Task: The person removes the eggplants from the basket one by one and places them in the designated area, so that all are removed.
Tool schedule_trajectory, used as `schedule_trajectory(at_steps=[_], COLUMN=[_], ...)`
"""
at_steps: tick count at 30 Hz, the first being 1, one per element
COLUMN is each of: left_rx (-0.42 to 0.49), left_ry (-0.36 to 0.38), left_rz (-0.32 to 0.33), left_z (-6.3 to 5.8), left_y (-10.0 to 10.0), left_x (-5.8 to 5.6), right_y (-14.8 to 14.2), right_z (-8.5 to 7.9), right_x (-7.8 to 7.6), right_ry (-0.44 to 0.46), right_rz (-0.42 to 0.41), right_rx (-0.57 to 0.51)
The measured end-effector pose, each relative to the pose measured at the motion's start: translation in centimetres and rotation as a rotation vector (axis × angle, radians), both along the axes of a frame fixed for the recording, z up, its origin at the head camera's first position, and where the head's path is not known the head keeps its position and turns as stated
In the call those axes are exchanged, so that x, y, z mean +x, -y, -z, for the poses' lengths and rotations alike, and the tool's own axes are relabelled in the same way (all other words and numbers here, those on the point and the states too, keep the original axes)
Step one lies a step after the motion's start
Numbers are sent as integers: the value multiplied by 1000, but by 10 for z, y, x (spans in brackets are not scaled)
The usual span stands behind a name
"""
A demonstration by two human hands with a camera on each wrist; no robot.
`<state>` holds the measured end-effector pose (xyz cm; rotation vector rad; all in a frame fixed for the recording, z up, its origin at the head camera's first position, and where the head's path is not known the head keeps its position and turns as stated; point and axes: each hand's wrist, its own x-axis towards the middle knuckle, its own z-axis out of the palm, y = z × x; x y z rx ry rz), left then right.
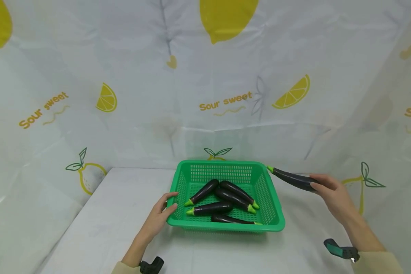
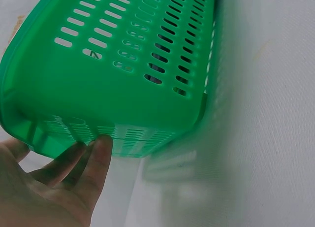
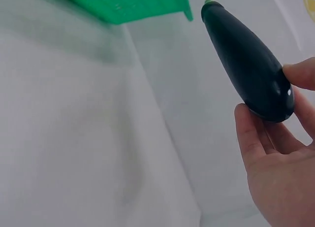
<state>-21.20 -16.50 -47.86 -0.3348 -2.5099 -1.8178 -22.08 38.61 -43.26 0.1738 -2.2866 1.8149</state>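
Note:
A green plastic basket (image 1: 226, 227) with slotted walls stands on the white table, and several dark eggplants (image 1: 212, 208) with green stem ends lie inside it. At its left side my left hand (image 1: 158, 215) grips the rim. From the left wrist view, the fingers (image 2: 98, 163) lie against the outside of the basket wall (image 2: 98, 99). Off to the basket's right, my right hand (image 1: 337, 198) holds another eggplant (image 1: 292, 179) by its thick end, thumb on one side and fingers on the other. This eggplant (image 3: 246, 59) is raised above the table, its green tip pointing at the basket's back right corner.
White table cover (image 1: 99, 224) extends left of the basket and in front of it. A white sheet (image 1: 140, 133) printed with lemons and lettering hangs behind the table. Dark wrist straps (image 1: 340, 251) show at both sleeves.

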Motion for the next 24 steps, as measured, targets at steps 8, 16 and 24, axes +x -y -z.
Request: schedule_trajectory(at_steps=[8, 16, 24], left_rx=[-13, -5, -1], left_ry=[-13, -7, -9], left_rz=[-8, -4, 0], left_z=[1, 1, 1], left_y=[-1, -1, -1], left_x=[0, 0, 0], right_y=[-19, -18, -16], right_z=[29, 52, 57], right_x=[-2, -5, -8], right_ry=[102, 230, 309], right_rz=[46, 69, 52], right_rx=[-1, 191, 296])
